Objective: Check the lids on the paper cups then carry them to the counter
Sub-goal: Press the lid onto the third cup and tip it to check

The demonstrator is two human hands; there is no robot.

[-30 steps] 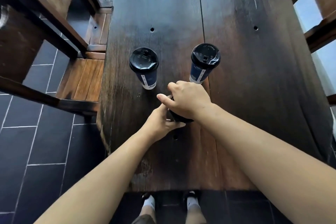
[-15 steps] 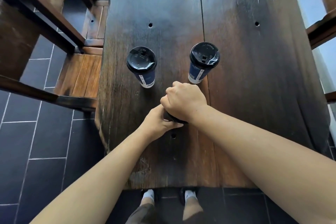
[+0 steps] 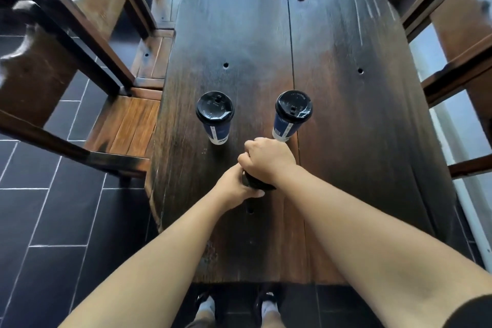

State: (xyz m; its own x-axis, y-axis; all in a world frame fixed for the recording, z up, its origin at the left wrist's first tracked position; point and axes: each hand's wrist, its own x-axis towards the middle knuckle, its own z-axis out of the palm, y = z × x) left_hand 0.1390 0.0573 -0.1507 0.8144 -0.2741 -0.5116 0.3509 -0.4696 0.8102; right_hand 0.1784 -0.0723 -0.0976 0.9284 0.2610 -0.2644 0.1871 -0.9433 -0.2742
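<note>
Three cups on the surface. Left cup and right cup stand upright side by side, a bit apart, black lids on top, so no telling what's inside. Near cup is just in front of them and mostly hidden. Left hand grips its side, and right hand is curled over its top from above.

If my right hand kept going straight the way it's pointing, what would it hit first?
Probably the left cup. The right hand, curled over the near cup's lid, points away and leftward, toward it; depth is hard to judge from above.
</note>
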